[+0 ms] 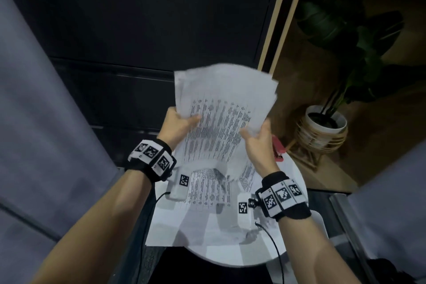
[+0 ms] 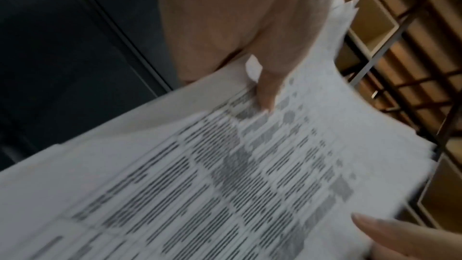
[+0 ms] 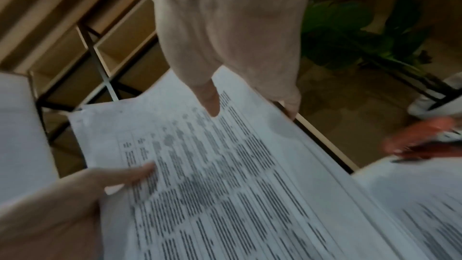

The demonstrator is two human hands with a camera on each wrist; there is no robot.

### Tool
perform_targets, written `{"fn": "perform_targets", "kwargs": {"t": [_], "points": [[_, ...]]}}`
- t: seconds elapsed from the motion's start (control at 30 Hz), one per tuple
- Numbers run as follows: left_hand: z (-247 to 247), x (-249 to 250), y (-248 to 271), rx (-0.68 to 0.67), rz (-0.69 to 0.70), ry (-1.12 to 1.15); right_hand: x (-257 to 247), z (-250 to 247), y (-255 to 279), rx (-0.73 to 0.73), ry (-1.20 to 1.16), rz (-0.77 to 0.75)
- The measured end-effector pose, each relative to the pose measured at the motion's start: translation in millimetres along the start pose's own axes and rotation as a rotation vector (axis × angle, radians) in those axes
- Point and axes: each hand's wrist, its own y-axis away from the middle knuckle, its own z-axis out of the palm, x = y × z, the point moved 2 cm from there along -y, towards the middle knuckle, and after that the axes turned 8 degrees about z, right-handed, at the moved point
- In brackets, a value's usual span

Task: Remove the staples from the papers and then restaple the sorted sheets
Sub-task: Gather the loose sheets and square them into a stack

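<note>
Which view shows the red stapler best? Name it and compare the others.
The right wrist view: the stapler lies unhidden at the right edge, though blurred. In the head view only a sliver shows behind the right hand. The left wrist view misses it.

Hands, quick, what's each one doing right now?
Left hand: grips the left edge of the stack of papers.
Right hand: grips the right edge of the same stack.

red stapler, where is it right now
In the head view the red stapler lies on the white round table at its far right edge, just beyond the right hand and partly hidden by the held papers.
</note>
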Motion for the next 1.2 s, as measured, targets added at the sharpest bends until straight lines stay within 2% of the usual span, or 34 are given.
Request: {"fn": "perform_targets", "kwargs": {"t": [0.03, 0.1, 0.17, 0.23, 0.3, 0.33, 0.43, 0.5, 0.53, 0.7, 0.77, 0.87, 1.03, 1.2], "points": [[-1, -8, 1, 0.065, -0.015, -0.008, 10, 2, -1, 0.024, 0.007, 0.023], [-9, -20, -1, 0.231, -0.062, 0.054, 27, 1, -1, 0.164, -0.044, 0.120], [-18, -27, -3, 0.357, -0.134, 0.184, 42, -4, 0, 0.264, -0.185, 0.265], [-27, -38, -6, 0.394, -0.236, 0.232, 57, -3, -1, 0.161, -0.413, 0.470], [-28, -46, -4, 0.307, -0.317, 0.320, 67, -1, -1, -0.037, -0.584, 0.639], [-28, -48, 0, 0.252, -0.336, 0.378, 66, -1, 0, -0.052, -0.599, 0.648], [-36, -44, 6, 0.178, -0.330, 0.570, 58, -17, -3, 0.053, -0.566, 0.545], [-54, -42, 2, 0.150, -0.260, 0.606, 49, -36, -6, 0.121, -0.572, 0.433], [-61, -40, 0, 0.132, -0.221, 0.563, 45, -45, -5, 0.142, -0.552, 0.386], [-57, -40, 4, -0.016, -0.185, -0.057, 29, -52, -5, 0.228, -0.384, 0.194], [-55, -49, 8, -0.014, -0.169, -0.086, 26, -47, -5, 0.197, -0.331, 0.125], [-61, -49, 9, 0.054, -0.129, 0.030, 24, -50, -9, 0.163, -0.322, 0.056], [-69, -43, 11, -0.001, -0.091, 0.203, 20, -63, -15, 0.165, -0.353, 0.038], [-60, -63, 18, -0.097, -0.192, 0.099, 42, -50, -14, 0.156, -0.282, 0.163]]}}
